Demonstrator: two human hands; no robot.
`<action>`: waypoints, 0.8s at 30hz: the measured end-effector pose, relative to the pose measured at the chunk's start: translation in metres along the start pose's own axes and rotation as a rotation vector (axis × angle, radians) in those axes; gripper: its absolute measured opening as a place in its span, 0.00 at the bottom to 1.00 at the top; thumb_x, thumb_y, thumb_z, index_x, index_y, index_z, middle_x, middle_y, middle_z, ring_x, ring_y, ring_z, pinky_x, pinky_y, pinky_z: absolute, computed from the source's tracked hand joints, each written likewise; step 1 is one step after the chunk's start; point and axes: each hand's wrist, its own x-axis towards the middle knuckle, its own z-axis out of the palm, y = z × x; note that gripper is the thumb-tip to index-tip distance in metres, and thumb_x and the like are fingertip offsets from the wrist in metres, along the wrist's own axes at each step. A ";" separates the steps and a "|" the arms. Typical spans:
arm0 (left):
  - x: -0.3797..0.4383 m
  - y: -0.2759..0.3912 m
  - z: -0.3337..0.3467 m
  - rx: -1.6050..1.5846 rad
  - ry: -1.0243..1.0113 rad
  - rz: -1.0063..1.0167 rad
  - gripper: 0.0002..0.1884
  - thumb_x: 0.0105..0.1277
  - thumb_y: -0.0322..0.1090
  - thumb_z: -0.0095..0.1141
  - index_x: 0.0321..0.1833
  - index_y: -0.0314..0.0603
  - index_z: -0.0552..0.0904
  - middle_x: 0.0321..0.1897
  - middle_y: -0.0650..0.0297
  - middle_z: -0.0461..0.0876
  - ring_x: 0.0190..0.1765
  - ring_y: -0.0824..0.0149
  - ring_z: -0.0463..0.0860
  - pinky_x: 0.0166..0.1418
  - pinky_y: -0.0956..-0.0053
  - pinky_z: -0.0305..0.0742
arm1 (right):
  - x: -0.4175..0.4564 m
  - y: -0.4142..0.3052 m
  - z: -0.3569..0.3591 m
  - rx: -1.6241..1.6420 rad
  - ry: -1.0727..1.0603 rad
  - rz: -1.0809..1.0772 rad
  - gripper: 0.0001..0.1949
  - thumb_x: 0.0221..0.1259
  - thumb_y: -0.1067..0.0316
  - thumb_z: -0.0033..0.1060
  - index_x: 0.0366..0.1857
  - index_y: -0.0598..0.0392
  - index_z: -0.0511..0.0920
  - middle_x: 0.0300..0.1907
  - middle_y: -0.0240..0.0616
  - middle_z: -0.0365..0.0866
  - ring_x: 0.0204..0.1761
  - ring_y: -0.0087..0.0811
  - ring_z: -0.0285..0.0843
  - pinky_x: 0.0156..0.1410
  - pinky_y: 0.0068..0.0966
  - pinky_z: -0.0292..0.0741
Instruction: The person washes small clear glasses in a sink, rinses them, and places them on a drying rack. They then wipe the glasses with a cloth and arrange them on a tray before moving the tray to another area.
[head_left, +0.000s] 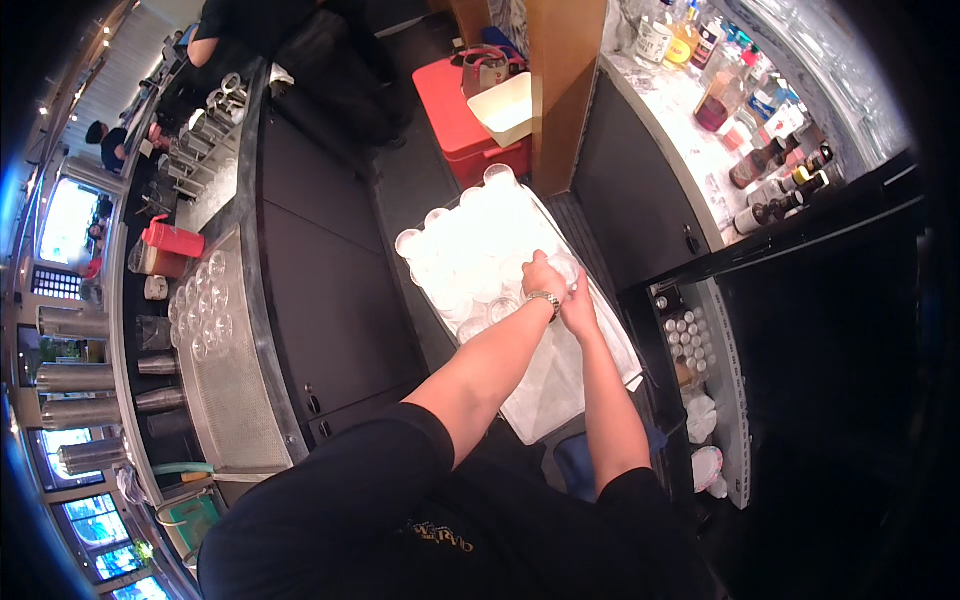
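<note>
Several clear drinking glasses (437, 221) stand close together on a white-covered tray or cart top (551, 382) in front of me. Strong glare washes out many of them. My left hand (544, 280), with a metal-banded watch (545, 300) at the wrist, is curled at the right side of the group. Right beside it is my right hand (577, 306). Between the two hands is a clear glass (564, 265), and both appear to hold it. The fingers partly hide one another. Along the right edge hangs a white cloth (611, 330).
On the left bar counter, upturned glasses (202, 304) sit on a metal drain mat (236, 390) near a red-topped pitcher (174, 238). Bottles (724, 97) line the right marble counter. Ahead are a red cooler (442, 97), a wooden post (562, 97) and a person in black (300, 60).
</note>
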 end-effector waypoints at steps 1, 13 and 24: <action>0.004 -0.001 0.001 0.031 -0.009 0.041 0.20 0.66 0.28 0.58 0.62 0.41 0.77 0.60 0.38 0.76 0.57 0.37 0.85 0.62 0.51 0.81 | 0.001 0.008 0.004 -0.027 0.026 -0.041 0.50 0.59 0.68 0.71 0.83 0.59 0.47 0.79 0.62 0.59 0.77 0.52 0.66 0.78 0.39 0.68; 0.011 0.000 -0.033 0.154 -0.151 0.195 0.31 0.69 0.46 0.62 0.72 0.41 0.74 0.66 0.33 0.74 0.61 0.40 0.83 0.64 0.50 0.80 | -0.014 0.013 0.050 -0.243 0.110 -0.037 0.69 0.47 0.65 0.85 0.81 0.65 0.28 0.73 0.65 0.65 0.73 0.55 0.69 0.77 0.40 0.68; -0.053 -0.160 -0.204 0.015 -0.052 0.411 0.14 0.71 0.36 0.62 0.56 0.38 0.83 0.52 0.53 0.85 0.48 0.56 0.88 0.54 0.64 0.82 | -0.029 -0.031 0.055 -0.660 -0.001 0.198 0.40 0.55 0.54 0.82 0.65 0.68 0.68 0.55 0.59 0.85 0.59 0.52 0.85 0.63 0.43 0.81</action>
